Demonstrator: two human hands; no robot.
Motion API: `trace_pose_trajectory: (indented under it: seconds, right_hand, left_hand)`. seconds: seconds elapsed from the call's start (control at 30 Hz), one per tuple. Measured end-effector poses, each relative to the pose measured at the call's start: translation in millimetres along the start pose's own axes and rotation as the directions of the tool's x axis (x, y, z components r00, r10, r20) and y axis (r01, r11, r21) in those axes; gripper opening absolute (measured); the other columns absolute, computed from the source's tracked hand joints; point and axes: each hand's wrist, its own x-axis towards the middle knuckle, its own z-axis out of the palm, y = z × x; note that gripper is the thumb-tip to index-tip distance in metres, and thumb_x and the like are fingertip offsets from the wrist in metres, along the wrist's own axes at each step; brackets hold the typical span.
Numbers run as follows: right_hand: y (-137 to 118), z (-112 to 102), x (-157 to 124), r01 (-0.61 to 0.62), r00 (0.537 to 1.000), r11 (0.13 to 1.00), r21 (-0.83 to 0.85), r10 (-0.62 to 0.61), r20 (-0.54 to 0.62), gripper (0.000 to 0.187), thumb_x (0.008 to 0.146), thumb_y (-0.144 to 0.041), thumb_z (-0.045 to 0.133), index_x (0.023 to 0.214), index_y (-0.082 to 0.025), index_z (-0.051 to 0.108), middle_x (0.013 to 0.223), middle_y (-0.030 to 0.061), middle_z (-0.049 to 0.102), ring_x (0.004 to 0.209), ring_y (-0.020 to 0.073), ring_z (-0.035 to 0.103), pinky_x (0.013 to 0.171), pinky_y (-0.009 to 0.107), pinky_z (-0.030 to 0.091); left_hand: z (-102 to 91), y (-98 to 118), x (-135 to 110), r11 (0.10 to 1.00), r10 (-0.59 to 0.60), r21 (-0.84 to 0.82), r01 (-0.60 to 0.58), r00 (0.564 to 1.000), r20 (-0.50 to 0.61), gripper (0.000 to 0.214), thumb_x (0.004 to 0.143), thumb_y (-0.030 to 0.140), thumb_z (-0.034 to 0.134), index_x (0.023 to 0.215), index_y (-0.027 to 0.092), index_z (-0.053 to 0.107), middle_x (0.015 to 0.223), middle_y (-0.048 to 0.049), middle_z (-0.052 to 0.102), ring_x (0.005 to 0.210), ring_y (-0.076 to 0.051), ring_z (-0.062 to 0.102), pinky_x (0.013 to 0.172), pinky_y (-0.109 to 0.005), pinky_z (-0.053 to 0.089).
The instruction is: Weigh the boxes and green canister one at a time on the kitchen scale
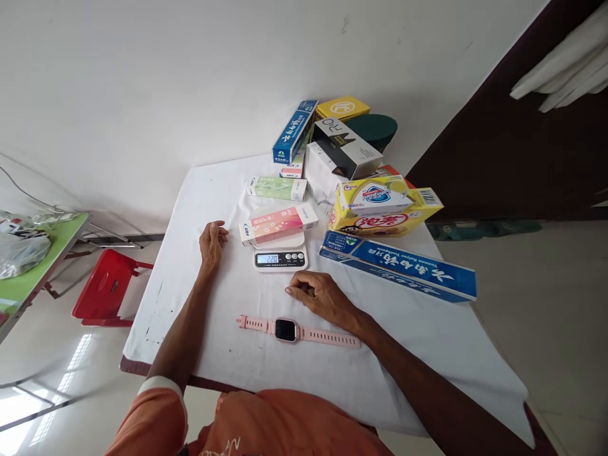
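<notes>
A small white digital scale (280, 256) sits mid-table with a pink toothpaste box (278, 223) lying across its platform; the display reads 220. My left hand (212, 242) rests on the white tablecloth left of the scale, fingers loosely curled, holding nothing. My right hand (319, 294) lies palm down just in front and right of the scale, fingers bent together, with nothing seen in it. A pink smartwatch (297, 330) lies flat on the cloth right in front of that hand.
A long blue toothpaste box (399, 266) lies right of the scale. Behind it are a yellow box (384, 212), a green box (277, 187), and several stacked cartons (332, 142) by the wall. A red stool (107, 286) and green table (33, 259) stand left.
</notes>
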Motion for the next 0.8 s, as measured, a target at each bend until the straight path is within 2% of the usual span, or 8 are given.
trace_pose_trajectory:
  seconds: [0.3, 0.47, 0.53, 0.6, 0.67, 0.7, 0.73, 0.8]
  right_hand:
    - [-1, 1, 0, 0.003, 1.000, 1.000, 0.010, -0.003, -0.003, 0.024, 0.092, -0.035, 0.063, 0.073, -0.020, 0.060, 0.067, -0.0013, 0.059, 0.060, 0.0128, 0.050, 0.061, 0.027, 0.040]
    - [-1, 0, 0, 0.010, 1.000, 1.000, 0.023, -0.010, -0.006, 0.023, 0.091, -0.034, 0.063, 0.073, -0.020, 0.061, 0.069, -0.0009, 0.060, 0.061, 0.0134, 0.051, 0.062, 0.027, 0.041]
    - [0, 0, 0, 0.013, 1.000, 1.000, 0.023, -0.013, -0.010, 0.022, 0.091, -0.034, 0.063, 0.074, -0.020, 0.062, 0.069, -0.0008, 0.060, 0.062, 0.0135, 0.052, 0.062, 0.027, 0.042]
    - [1, 0, 0, 0.013, 1.000, 1.000, 0.024, -0.013, -0.011, 0.022, 0.091, -0.034, 0.064, 0.074, -0.020, 0.062, 0.069, -0.0008, 0.061, 0.062, 0.0135, 0.052, 0.062, 0.027, 0.042]
    - [2, 0, 0, 0.010, 1.000, 1.000, 0.026, -0.010, -0.008, 0.022, 0.091, -0.034, 0.064, 0.075, -0.020, 0.062, 0.069, -0.0009, 0.061, 0.062, 0.0133, 0.052, 0.062, 0.026, 0.042]
    - [2, 0, 0, 0.008, 1.000, 1.000, 0.026, -0.008, -0.006, 0.022, 0.091, -0.034, 0.064, 0.075, -0.020, 0.063, 0.069, -0.0010, 0.061, 0.062, 0.0132, 0.053, 0.062, 0.026, 0.042]
    - [1, 0, 0, 0.006, 1.000, 1.000, 0.025, -0.006, -0.003, 0.022, 0.091, -0.034, 0.064, 0.075, -0.020, 0.063, 0.069, -0.0010, 0.061, 0.063, 0.0132, 0.053, 0.062, 0.026, 0.042]
    - [1, 0, 0, 0.003, 1.000, 1.000, 0.022, -0.003, -0.002, 0.021, 0.091, -0.034, 0.064, 0.075, -0.020, 0.063, 0.069, -0.0010, 0.062, 0.063, 0.0133, 0.053, 0.062, 0.026, 0.042]
  left_hand:
    - [-0.1, 0, -1, 1.000, 0.007, 0.025, -0.008, 1.000, 0.016, 0.056, 0.099, 0.071, 0.045, 0.103, 0.019, 0.068, 0.080, -0.0035, 0.065, 0.064, -0.013, 0.056, 0.058, -0.027, 0.043]
    - [0.9, 3, 0, 0.999, 0.002, 0.048, -0.003, 1.000, 0.015, 0.055, 0.099, 0.070, 0.045, 0.105, 0.019, 0.067, 0.090, -0.0055, 0.066, 0.066, -0.013, 0.059, 0.057, -0.027, 0.043]
    - [1.5, 10, 0, 0.996, 0.012, 0.090, -0.013, 1.000, 0.009, 0.054, 0.100, 0.069, 0.044, 0.109, 0.020, 0.066, 0.097, -0.0071, 0.068, 0.072, -0.015, 0.062, 0.061, -0.029, 0.046]
    - [3.3, 23, -3, 0.982, 0.081, 0.173, -0.082, 0.997, 0.014, 0.052, 0.101, 0.067, 0.043, 0.117, 0.022, 0.065, 0.110, -0.0095, 0.069, 0.090, -0.019, 0.067, 0.074, -0.033, 0.052]
    - [7.3, 41, -7, 0.939, 0.193, 0.272, -0.210, 0.977, 0.088, 0.052, 0.101, 0.065, 0.047, 0.128, 0.024, 0.061, 0.126, -0.0116, 0.067, 0.112, -0.024, 0.065, 0.092, -0.040, 0.052]
    - [10.4, 50, -9, 0.904, 0.243, 0.321, -0.284, 0.956, 0.162, 0.053, 0.100, 0.065, 0.051, 0.134, 0.025, 0.059, 0.132, -0.0125, 0.064, 0.120, -0.026, 0.061, 0.099, -0.044, 0.050]
    - [14.3, 60, -12, 0.859, 0.279, 0.365, -0.359, 0.926, 0.255, 0.057, 0.097, 0.065, 0.056, 0.139, 0.025, 0.056, 0.137, -0.0133, 0.061, 0.126, -0.029, 0.058, 0.104, -0.047, 0.047]
    - [23.9, 75, -15, 0.747, 0.299, 0.434, -0.503, 0.838, 0.457, 0.068, 0.091, 0.065, 0.066, 0.144, 0.025, 0.052, 0.142, -0.0144, 0.057, 0.132, -0.033, 0.052, 0.110, -0.051, 0.042]
